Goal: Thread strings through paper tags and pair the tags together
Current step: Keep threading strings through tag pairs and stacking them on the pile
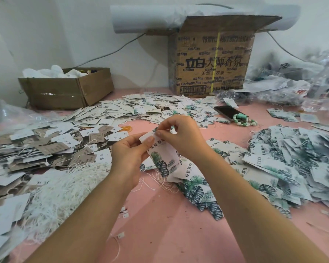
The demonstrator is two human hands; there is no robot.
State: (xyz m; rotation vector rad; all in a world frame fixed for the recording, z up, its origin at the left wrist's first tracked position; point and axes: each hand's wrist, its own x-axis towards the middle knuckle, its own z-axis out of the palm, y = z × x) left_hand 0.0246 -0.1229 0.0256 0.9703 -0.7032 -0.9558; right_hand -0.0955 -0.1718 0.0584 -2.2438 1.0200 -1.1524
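Could not find the hole of the held tag (160, 156): covered at the top edge by the pinching fingers (160, 133) of the right hand (184, 137). Could not make out anything thinner pinched there, too small to tell. Lost the tag's left edge behind the left hand (129, 154). Far left of the fingers, saw the tag pile (17, 158) cut off by the picture's edge. Far right beyond the fingers, made out only blurred plastic bags (292, 88), contents unreadable.

left hand (129, 154) grips a tag (160, 156) from the side, thumb on top; right hand (182, 137) pinches its top edge.
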